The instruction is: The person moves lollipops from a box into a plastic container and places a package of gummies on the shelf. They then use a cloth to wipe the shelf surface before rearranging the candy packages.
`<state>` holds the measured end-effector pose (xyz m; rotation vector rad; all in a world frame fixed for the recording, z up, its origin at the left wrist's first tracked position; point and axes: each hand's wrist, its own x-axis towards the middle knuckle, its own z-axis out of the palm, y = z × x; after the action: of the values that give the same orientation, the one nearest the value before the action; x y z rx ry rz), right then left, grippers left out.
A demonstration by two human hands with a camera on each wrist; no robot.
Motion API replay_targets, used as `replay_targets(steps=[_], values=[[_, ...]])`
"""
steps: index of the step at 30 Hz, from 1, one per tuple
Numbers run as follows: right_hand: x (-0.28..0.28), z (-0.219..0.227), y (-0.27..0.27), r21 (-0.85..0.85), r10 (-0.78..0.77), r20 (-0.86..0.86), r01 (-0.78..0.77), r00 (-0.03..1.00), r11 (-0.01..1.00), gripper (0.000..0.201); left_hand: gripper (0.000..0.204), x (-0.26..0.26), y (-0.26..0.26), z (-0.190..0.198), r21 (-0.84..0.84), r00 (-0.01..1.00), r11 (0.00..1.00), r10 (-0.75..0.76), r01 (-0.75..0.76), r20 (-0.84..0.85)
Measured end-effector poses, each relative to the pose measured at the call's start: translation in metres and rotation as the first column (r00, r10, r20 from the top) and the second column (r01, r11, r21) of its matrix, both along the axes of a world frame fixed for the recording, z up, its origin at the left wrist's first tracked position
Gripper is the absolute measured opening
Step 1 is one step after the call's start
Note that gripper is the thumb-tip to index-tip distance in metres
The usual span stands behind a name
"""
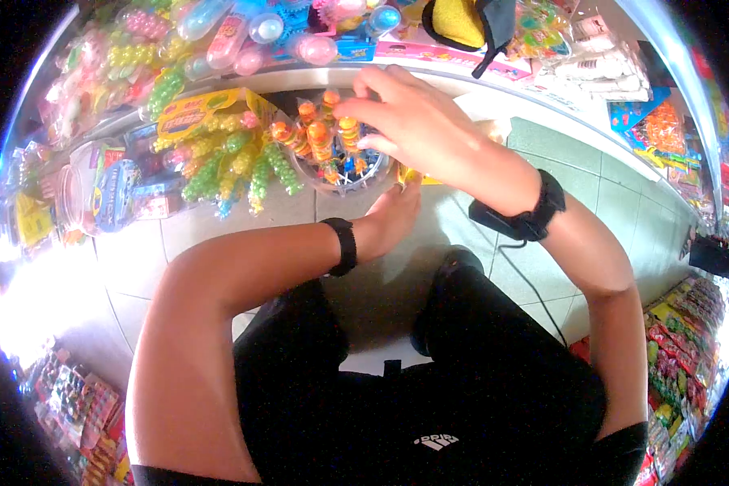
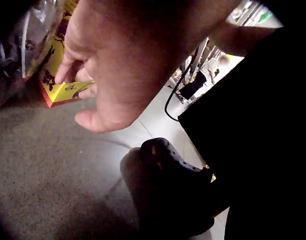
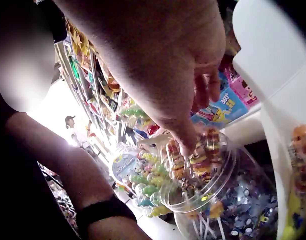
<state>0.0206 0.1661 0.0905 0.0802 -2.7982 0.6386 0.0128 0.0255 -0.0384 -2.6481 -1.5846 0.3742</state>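
Observation:
Over a clear round plastic jar (image 1: 344, 188) reaches my right hand (image 1: 429, 121), its fingers spread and loosely bent. Skewers of stacked orange and yellow candies (image 1: 320, 139) stand up from this jar. In the right wrist view the thumb tip is right at the candies (image 3: 200, 162), above the jar's rim (image 3: 228, 177); the other fingers hang apart from it. My left hand (image 1: 390, 223) is low, just in front of the jar. In the left wrist view its fingers curl over the edge of a yellow box (image 2: 58, 94) with a red border, thumb held away.
Left of the jar, a yellow display box (image 1: 198, 109) holds green and yellow beaded sticks. Behind runs a shelf with toy packs and a black-and-yellow pouch (image 1: 466, 24). White packets (image 1: 599, 73) lie to the right. A dark shoe (image 2: 165, 155) stands on the floor near the left hand.

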Motion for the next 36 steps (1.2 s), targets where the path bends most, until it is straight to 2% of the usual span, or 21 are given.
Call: replay_targets(steps=[1,3,4,5,6,8,9,11,13,15,16,17,19,21,22,25,27,36], values=[[-0.003,-0.005,-0.001,-0.062,-0.015,0.048,0.018,0.999,0.998,0.025,0.036,0.0,0.001,0.001,0.0,1.0,1.0,-0.001,0.001,0.001],[-0.006,-0.01,0.002,-0.126,-0.028,0.103,0.041,0.994,0.991,0.022,0.033,0.0,0.001,0.002,-0.133,1.0,0.991,-0.029,0.03,0.013],[-0.006,-0.012,0.006,-0.039,0.075,0.043,-0.073,0.996,0.997,0.021,0.033,0.0,0.0,-0.003,-0.132,0.999,0.991,-0.028,0.03,0.017],[-0.004,-0.013,0.009,0.055,0.184,-0.006,-0.183,0.983,0.982,0.021,0.034,0.0,-0.001,-0.011,-0.064,0.999,0.998,-0.007,0.01,0.042],[-0.001,-0.013,0.012,0.056,0.185,-0.001,-0.184,0.983,0.981,0.021,0.035,0.0,-0.001,-0.01,0.004,0.998,1.0,0.013,-0.013,0.068],[0.004,-0.011,0.015,-0.075,0.159,0.156,-0.148,0.975,0.986,0.022,0.038,-0.003,-0.002,-0.007,-0.029,0.997,1.0,-0.005,0.007,0.076],[0.005,0.004,0.014,-0.094,0.119,0.198,-0.102,0.973,0.99,0.024,0.041,-0.003,-0.002,-0.004,-0.062,0.996,0.998,-0.024,0.029,0.081],[0.018,0.037,0.015,-0.258,0.037,0.072,-0.017,0.997,0.966,0.023,0.043,0.001,-0.004,-0.013,-0.027,0.993,1.0,0.009,-0.006,0.122],[0.036,0.071,0.019,-0.283,-0.111,0.023,0.113,0.994,0.953,0.024,0.046,0.003,-0.003,-0.019,0.011,0.986,0.999,0.042,-0.044,0.162],[0.063,0.09,0.029,-0.208,-0.156,0.129,0.18,0.979,0.961,0.028,0.043,0.005,-0.004,-0.021,0.049,0.921,0.987,0.123,-0.152,0.37],[0.073,0.092,0.032,-0.19,-0.172,0.177,0.205,0.969,0.96,0.027,0.043,0.006,-0.005,-0.025,0.049,0.921,0.988,0.12,-0.149,0.371],[0.082,0.089,0.031,-0.189,-0.175,0.179,0.208,0.968,0.96,0.027,0.041,0.007,-0.006,-0.028,0.042,0.931,0.993,0.087,-0.109,0.356],[0.098,0.069,0.027,-0.079,-0.2,0.269,0.228,0.942,0.97,0.015,0.039,0.006,-0.008,-0.027,0.032,0.939,0.997,0.051,-0.066,0.341],[0.103,0.048,0.022,-0.051,-0.187,0.282,0.21,0.941,0.976,0.015,0.037,0.005,-0.012,-0.021,0.145,0.979,0.989,-0.002,-0.028,0.205],[0.104,0.038,0.02,-0.021,-0.173,0.291,0.187,0.941,0.982,0.016,0.037,0.006,-0.013,-0.022,0.142,0.979,0.99,-0.008,-0.021,0.205],[0.101,0.017,0.021,-0.031,-0.166,0.252,0.179,0.953,0.983,0.017,0.038,0.01,-0.014,-0.023,0.112,0.982,0.993,0.011,-0.033,0.188],[0.096,0.014,0.025,-0.027,-0.161,0.229,0.171,0.96,0.985,0.017,0.037,0.015,-0.018,-0.024,0.013,0.966,0.988,0.146,-0.153,0.213],[0.09,-0.004,0.025,-0.009,-0.109,0.247,0.115,0.963,0.993,0.015,0.036,0.013,-0.019,-0.021,-0.036,0.968,0.988,0.157,-0.153,0.195]])
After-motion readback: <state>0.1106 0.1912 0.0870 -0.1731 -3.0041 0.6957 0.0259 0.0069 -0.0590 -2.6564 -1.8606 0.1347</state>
